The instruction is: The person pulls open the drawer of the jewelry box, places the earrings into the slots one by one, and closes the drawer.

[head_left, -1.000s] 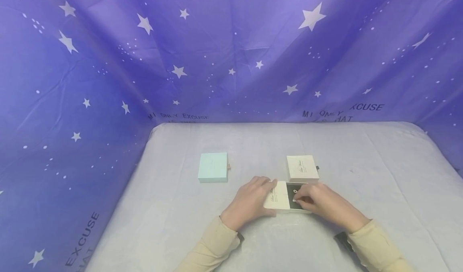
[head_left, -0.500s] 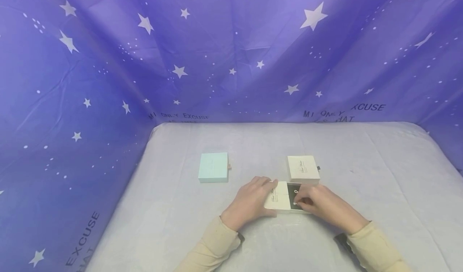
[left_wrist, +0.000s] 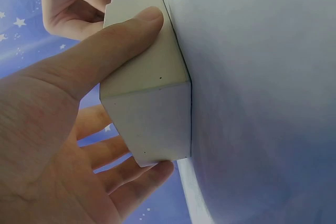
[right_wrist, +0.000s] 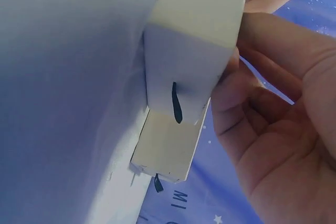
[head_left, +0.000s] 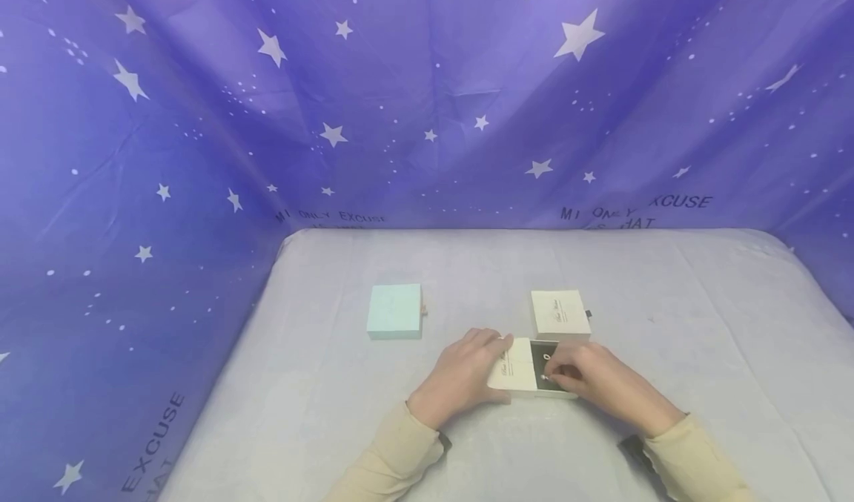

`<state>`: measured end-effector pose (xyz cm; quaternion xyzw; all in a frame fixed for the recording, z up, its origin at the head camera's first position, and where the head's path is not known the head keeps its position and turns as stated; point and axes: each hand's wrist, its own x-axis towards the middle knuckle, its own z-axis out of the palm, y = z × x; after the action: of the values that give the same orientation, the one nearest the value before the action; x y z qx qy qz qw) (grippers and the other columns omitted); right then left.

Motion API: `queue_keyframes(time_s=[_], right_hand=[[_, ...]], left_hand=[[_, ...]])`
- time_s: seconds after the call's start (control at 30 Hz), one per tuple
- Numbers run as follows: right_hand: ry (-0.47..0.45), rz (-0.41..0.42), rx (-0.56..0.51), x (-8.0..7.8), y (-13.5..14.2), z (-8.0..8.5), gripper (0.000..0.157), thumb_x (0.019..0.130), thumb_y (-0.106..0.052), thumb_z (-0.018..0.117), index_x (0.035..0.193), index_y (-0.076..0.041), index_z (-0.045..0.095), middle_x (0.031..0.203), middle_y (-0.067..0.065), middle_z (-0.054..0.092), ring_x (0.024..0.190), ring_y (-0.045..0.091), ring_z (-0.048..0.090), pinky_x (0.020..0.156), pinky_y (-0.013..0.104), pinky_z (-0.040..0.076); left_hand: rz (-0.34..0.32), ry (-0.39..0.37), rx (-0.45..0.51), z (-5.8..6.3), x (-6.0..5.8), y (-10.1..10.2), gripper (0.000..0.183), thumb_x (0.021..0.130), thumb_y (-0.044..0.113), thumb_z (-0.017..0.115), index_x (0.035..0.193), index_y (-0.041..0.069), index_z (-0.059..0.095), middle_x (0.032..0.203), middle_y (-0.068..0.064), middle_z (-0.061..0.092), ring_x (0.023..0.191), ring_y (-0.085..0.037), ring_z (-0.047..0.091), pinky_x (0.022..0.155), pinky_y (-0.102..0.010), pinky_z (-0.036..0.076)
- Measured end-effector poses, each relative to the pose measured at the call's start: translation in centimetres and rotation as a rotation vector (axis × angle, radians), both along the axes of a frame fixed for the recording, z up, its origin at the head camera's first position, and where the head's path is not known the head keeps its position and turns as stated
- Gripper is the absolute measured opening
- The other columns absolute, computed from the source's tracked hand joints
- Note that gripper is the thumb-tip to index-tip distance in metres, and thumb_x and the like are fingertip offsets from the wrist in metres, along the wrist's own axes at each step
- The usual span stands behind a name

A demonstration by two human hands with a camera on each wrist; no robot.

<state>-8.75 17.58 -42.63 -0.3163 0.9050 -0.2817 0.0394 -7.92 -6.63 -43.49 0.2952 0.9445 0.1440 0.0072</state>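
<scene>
A cream slide-out gift box [head_left: 522,365] with dark script lies on the cloth, its drawer pulled out to the right. My left hand [head_left: 460,372] grips the sleeve; in the left wrist view the thumb [left_wrist: 131,40] lies along one side and the fingers reach round the other. A small pale loop [head_left: 547,357] rests on the drawer's dark lining [head_left: 542,347]. Over the drawer, my right hand [head_left: 597,376] pinches a tiny white piece of jewellery [head_left: 544,377], too small to tell its kind. A black pull tab [right_wrist: 177,103] hangs from the drawer's front.
Just behind the open box lies a second cream box [head_left: 560,313] with a black tab. Further left stands a mint-green box [head_left: 395,311] with a pinkish tab. Pale cloth [head_left: 320,405] covers the table, and purple star-printed curtains [head_left: 373,79] enclose it.
The right fingertips and the white piece have shifted slightly towards the near side of the drawer. The left hand keeps its grip, and the boxes stay in place.
</scene>
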Motion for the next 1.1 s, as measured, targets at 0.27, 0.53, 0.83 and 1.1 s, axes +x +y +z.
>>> queue_keyframes(time_s=[0.27, 0.53, 0.83, 1.1], right_hand=[[-0.056, -0.103, -0.074, 0.1, 0.9, 0.7, 0.012, 0.083, -0.01, 0.076, 0.093, -0.016, 0.077, 0.092, -0.009, 0.073, 0.083, 0.004, 0.065, 0.078, 0.032, 0.059], [-0.055, -0.188, -0.055, 0.1, 2.2, 1.6, 0.018, 0.082, -0.005, 0.075, 0.099, -0.012, 0.075, 0.099, 0.0, 0.075, 0.093, 0.023, 0.07, 0.088, 0.049, 0.057], [-0.07, -0.246, -0.028, 0.0, 2.9, 1.1, 0.021, 0.082, -0.003, 0.074, 0.103, 0.001, 0.073, 0.097, 0.012, 0.074, 0.086, 0.026, 0.069, 0.082, 0.051, 0.058], [-0.126, -0.213, -0.008, -0.2, 3.3, 0.4, 0.021, 0.081, -0.003, 0.074, 0.102, 0.002, 0.072, 0.092, 0.008, 0.075, 0.082, 0.022, 0.069, 0.079, 0.044, 0.06]], left_hand=[[0.002, -0.004, 0.001, 0.2, 0.0, 0.0, 0.09, 0.07, 0.045, 0.087, 0.144, 0.01, 0.05, 0.135, -0.004, 0.059, 0.125, -0.017, 0.054, 0.104, -0.029, 0.049], [0.007, -0.007, -0.012, 0.2, 0.1, 0.1, 0.09, 0.069, 0.045, 0.087, 0.144, 0.01, 0.051, 0.136, -0.003, 0.058, 0.125, -0.017, 0.054, 0.104, -0.028, 0.049], [0.004, -0.007, -0.01, 0.2, 0.1, 0.1, 0.09, 0.069, 0.045, 0.087, 0.144, 0.01, 0.051, 0.135, -0.003, 0.059, 0.124, -0.016, 0.054, 0.104, -0.028, 0.049], [0.005, -0.013, -0.01, 0.2, 0.1, 0.2, 0.089, 0.069, 0.044, 0.087, 0.144, 0.009, 0.051, 0.136, -0.003, 0.059, 0.125, -0.016, 0.054, 0.105, -0.028, 0.048]])
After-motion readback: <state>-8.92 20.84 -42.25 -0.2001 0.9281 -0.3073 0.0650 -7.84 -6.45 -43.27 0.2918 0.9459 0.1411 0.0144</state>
